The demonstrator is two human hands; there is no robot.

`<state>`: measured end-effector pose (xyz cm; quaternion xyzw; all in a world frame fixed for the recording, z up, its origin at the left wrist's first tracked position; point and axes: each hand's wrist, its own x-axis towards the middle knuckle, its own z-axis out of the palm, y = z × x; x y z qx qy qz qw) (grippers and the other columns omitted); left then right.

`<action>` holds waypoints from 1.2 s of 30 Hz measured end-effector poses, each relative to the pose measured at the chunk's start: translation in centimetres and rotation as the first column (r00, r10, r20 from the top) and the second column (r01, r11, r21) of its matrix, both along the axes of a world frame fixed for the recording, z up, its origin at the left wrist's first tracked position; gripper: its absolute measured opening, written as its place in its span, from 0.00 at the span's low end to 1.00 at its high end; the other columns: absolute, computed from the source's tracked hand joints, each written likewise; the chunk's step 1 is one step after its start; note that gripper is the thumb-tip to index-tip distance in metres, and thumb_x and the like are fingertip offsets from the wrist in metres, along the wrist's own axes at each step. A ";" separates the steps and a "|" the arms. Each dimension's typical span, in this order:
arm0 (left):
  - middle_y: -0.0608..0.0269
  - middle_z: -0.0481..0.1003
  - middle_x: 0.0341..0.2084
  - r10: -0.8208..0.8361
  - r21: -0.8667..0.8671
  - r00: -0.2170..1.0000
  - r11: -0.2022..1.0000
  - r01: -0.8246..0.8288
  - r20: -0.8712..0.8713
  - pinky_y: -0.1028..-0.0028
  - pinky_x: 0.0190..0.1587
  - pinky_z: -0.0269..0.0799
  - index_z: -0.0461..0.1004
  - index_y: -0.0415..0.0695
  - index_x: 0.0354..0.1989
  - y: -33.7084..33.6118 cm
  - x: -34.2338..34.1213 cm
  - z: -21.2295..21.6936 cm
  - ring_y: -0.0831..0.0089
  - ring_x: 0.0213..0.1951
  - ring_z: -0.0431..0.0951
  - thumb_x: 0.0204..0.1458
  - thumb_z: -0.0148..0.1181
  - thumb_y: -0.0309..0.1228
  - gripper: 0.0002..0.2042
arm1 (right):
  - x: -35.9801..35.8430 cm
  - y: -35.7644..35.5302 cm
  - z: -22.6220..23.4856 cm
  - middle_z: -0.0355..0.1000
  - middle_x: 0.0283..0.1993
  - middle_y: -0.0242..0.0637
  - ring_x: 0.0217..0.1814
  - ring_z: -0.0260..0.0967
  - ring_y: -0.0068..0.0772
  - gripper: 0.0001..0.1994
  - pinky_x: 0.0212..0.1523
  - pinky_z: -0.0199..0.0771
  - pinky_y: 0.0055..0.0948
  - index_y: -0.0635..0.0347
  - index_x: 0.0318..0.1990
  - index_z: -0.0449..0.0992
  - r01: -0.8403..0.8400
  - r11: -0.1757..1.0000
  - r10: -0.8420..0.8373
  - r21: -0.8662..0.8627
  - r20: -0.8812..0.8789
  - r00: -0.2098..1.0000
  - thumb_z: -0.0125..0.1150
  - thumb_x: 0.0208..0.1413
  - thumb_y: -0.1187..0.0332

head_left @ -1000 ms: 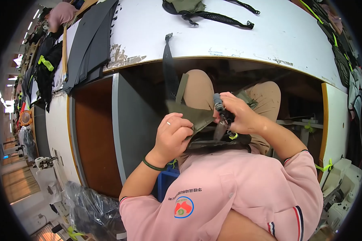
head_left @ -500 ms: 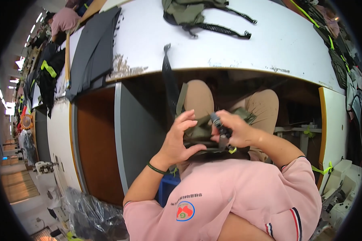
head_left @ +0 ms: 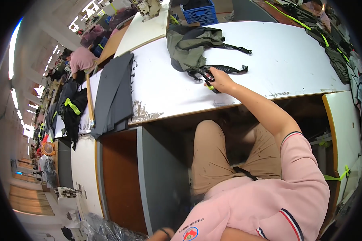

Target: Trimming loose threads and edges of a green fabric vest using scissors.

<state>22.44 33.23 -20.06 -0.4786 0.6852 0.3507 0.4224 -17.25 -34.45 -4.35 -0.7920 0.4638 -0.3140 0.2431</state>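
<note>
My right hand reaches out over the white table and is closed around a pair of black scissors with a yellow-green part by the handle. The blades point left, just at the near side of an olive-green and dark backpack. Two black straps trail from the bag toward the right. At the lower edge only a bit of my left hand shows beside a dark wristband, its fingers out of sight. Nothing green lies on my lap.
Dark grey flat panels lie stacked at the table's left, by black cloth with a yellow-green strip. A blue crate stands beyond the far edge. Dark garments line the right. Another person bends at the far left.
My right hand has moved from my lap forward over the table with the scissors. My left hand has dropped to the lower edge. The green piece has left my lap. The view has shifted.
</note>
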 end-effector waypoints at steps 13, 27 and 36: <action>0.56 0.80 0.44 0.634 0.206 0.733 0.773 -0.600 -0.247 0.66 0.53 0.71 0.80 0.44 0.46 -7.4 -5.1 6.1 0.64 0.46 0.79 0.51 0.64 0.42 0.18 | 7.9 -6.5 -0.9 0.76 0.41 0.36 0.51 0.72 0.40 0.14 0.54 0.59 0.41 0.54 0.41 0.69 0.020 1.000 -0.024 -0.017 -0.313 0.950 0.67 0.50 0.68; 0.57 0.76 0.38 -0.086 -0.466 0.459 0.232 -0.854 -0.884 0.71 0.44 0.73 0.75 0.40 0.45 -46.5 -12.9 18.3 0.65 0.39 0.77 0.53 0.62 0.24 0.12 | -9.2 6.9 1.3 0.72 0.29 0.40 0.37 0.71 0.45 0.07 0.50 0.61 0.38 0.57 0.31 0.70 -0.385 0.921 0.351 -0.065 -0.294 0.889 0.62 0.45 0.74; 0.57 0.64 0.64 -0.050 -0.825 0.902 0.429 -0.367 -0.428 0.33 0.63 0.45 0.62 0.63 0.66 -64.5 -18.4 14.8 0.55 0.68 0.58 0.59 0.54 0.44 0.25 | -17.9 12.3 9.2 0.70 0.33 0.34 0.36 0.67 0.36 0.09 0.47 0.67 0.34 0.59 0.33 0.67 0.015 0.972 0.036 -0.236 0.209 0.977 0.59 0.44 0.81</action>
